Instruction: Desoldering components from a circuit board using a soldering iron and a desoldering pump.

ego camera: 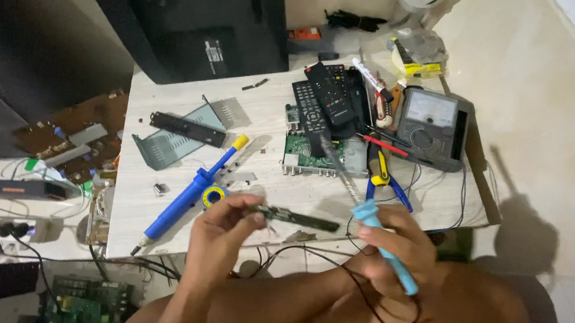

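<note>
Here, circuit strip in left hand.

Warm, yellowish indoor light falls from above and from the left, leaving the pale counter evenly lit but rather dim. A soft, dark shadow of the person spreads over the floor at the right. The black panel at the top and the left edge sink into murk with little detail. The picture is soft overall, with slight motion blur on both hands and faint glare on the meter's window
</note>
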